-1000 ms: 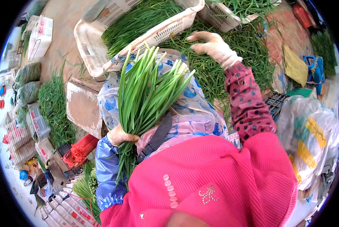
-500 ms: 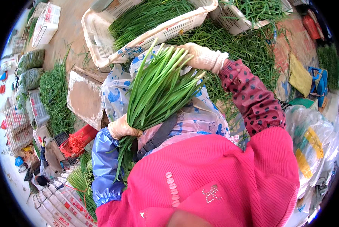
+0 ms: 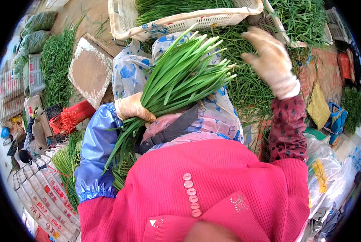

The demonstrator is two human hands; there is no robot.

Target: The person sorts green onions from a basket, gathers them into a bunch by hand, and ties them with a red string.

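Note:
A thick bunch of green chives (image 3: 180, 74) with pale cut stems lies slantwise over my lap, its stem ends pointing up and to the right. My left hand (image 3: 135, 108), in a light glove, is closed around its leafy lower part, with leaf tips hanging below the fist. Away from the bunch, to its right, my gloved right hand (image 3: 270, 58) hovers over loose chives (image 3: 245, 86) on the ground. It is a little blurred, but thumb and fingers are apart and nothing shows in them. A patterned plastic apron (image 3: 126, 74) covers my knees.
Ahead stands a white plastic crate (image 3: 196, 18) of chives, beside a second filled crate (image 3: 289, 38). A worn wooden board (image 3: 91, 70) is left of my knees, near red strings (image 3: 69, 119). Clear plastic bags (image 3: 329, 177) lie at right.
My right hand has let go of the stem ends and moved right, opening. The bunch stays in my left hand, its stems fanned farther right. The whole view has shifted.

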